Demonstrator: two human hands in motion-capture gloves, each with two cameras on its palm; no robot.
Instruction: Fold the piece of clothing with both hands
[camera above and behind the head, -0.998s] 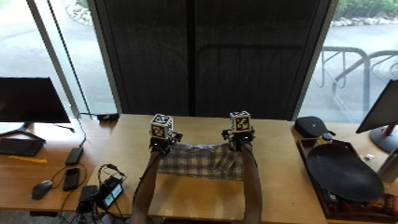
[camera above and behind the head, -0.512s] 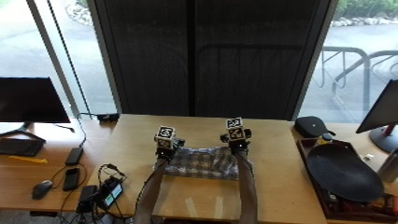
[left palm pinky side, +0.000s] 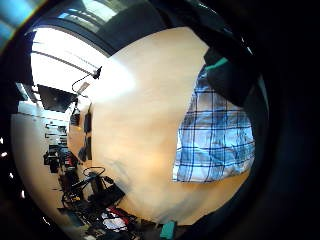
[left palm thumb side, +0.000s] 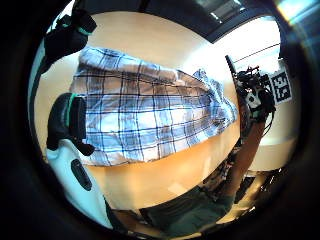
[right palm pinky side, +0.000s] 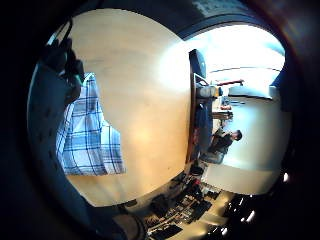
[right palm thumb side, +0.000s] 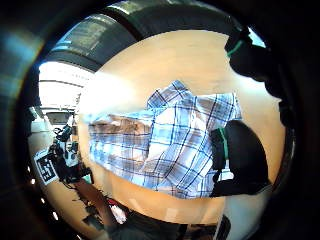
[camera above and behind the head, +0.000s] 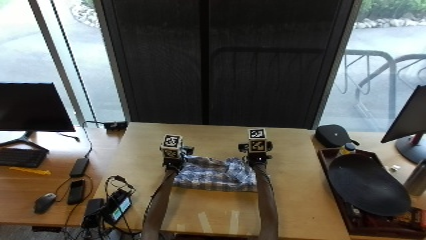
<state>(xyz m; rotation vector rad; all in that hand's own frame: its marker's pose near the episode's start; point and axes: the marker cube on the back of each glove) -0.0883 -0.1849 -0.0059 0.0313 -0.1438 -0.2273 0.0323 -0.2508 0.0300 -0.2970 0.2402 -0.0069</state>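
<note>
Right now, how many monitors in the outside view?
2. One monitor stands on the desk at the far left; the other monitor is cut off by the right edge. More could be out of frame.

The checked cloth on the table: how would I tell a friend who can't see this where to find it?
Start at the light wooden table before the dark window blinds. Near its middle, between the person's two black-gloved hands, lies the checked cloth, a blue-and-white plaid garment. It is the only soft, patterned thing there; everything else around is dark, hard equipment.

Clothing on table between both hands, monitor left, tray right
</note>
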